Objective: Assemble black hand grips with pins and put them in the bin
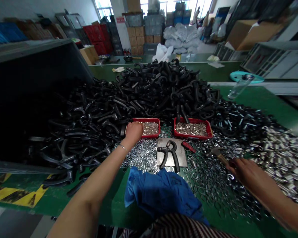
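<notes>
Centrally, beyond a rumpled blue cloth (161, 191) at the worker's lap, a black two-legged handle piece (175, 157) with a hooked top lies flat on a square metal plate (183, 160), probably put there for a firm backing. At right, the worker's right hand (240, 167) closes around the wooden handle of a hammer (223, 159), its head pointing inward over loose metal rings (201, 188), the forearm angled in from the side. The left arm stretches forward, wrist bent, bringing the left hand (134, 130) over the near-left end of a red tray (159, 128) of small metal pieces; its fingertips are hidden, so whether they grasp anything cannot be told. A second red tray (210, 132) sits beside it, both likely kept close for easy reach. Behind rises a heap of black handles (149, 87), with white sacks (181, 36) stacked farther back.
</notes>
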A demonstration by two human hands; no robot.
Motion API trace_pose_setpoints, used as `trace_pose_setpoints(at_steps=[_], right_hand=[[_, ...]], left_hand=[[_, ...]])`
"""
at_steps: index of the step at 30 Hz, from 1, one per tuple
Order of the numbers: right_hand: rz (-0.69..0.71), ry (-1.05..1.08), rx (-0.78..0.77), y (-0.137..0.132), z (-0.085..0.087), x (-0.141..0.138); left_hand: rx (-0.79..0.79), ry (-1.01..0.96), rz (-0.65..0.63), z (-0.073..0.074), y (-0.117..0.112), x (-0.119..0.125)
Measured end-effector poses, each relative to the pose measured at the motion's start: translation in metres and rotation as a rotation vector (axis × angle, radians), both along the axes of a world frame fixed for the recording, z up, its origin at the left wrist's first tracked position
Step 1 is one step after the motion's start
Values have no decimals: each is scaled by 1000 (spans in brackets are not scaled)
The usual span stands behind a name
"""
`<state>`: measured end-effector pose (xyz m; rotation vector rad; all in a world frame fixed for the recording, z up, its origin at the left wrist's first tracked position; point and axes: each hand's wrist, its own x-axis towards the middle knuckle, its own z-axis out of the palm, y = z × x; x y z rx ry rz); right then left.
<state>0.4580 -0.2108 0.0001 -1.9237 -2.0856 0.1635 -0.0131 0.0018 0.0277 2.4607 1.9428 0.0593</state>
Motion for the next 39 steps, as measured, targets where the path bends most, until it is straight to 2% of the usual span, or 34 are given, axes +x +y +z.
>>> trace_pose_setpoints(at_steps=[3,6,10,13,16,19,21,24,27,29,32,36,39], right_hand=[[141,-182,-90,0,-6,4],[162,-183,-117,7,-7,4],[49,-153,-59,9,2,4],[8,-10,-28,10,14,-7],[60,210,-203,16,29,-39],[116,329,-357,28,46,-83],[178,353,-355,37,57,-112],[225,346,-261,49,65,-142],[201,298,-141,57,55,-156],[257,228,-180,61,43,-160],[347,233,-340,63,32,-162],[223,276,-228,62,29,-162],[265,195,-305,63,22,-158]], left_hand=[[-59,56,20,-1,20,9],[-44,71,50,-6,17,13],[-7,63,111,-14,9,7],[3,46,150,-19,10,6],[11,25,172,-23,12,9],[73,-12,186,-28,9,9],[162,-121,200,-31,4,4],[294,-417,190,-33,-5,-8],[328,-683,126,-32,-16,-14],[304,-780,55,-30,-25,-11],[243,-848,-62,-27,-43,0],[128,-943,-126,-25,-65,19],[-12,-1011,-124,-26,-73,38]])
